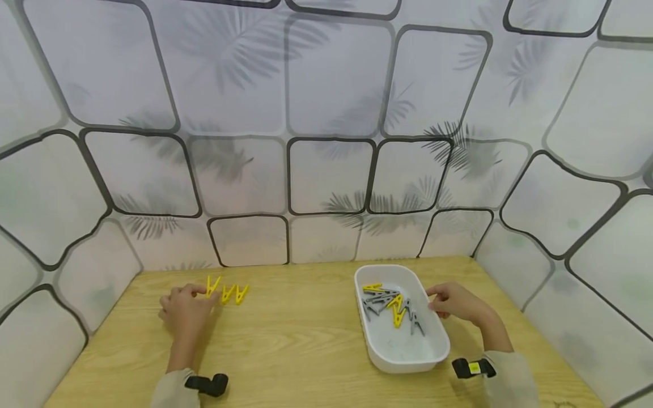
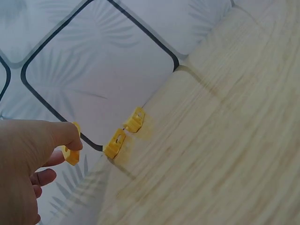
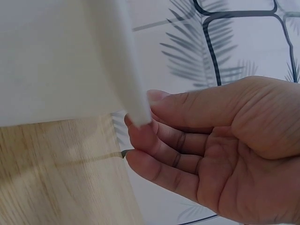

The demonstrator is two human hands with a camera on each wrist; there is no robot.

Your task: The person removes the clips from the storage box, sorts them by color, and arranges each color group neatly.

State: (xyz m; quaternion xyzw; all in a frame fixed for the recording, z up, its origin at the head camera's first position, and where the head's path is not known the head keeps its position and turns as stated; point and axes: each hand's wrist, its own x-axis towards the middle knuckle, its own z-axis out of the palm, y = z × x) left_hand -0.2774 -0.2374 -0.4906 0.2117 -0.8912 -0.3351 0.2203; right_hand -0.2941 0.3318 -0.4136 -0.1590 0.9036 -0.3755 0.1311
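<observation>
Pinches a yellow clip (image 1: 211,289) in the left hand (image 1: 185,310), pointing long axis and open V upward in head view; grips white tray (image 1: 408,348) with right hand (image 1: 460,303).

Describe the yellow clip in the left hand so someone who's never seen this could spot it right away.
Start at the wooden table, on its left side, away from the white tub. There, find the left hand at a short row of yellow clips. The wanted clip is at the row's left end, pinched by that hand, while its two neighbours stand untouched.
</observation>
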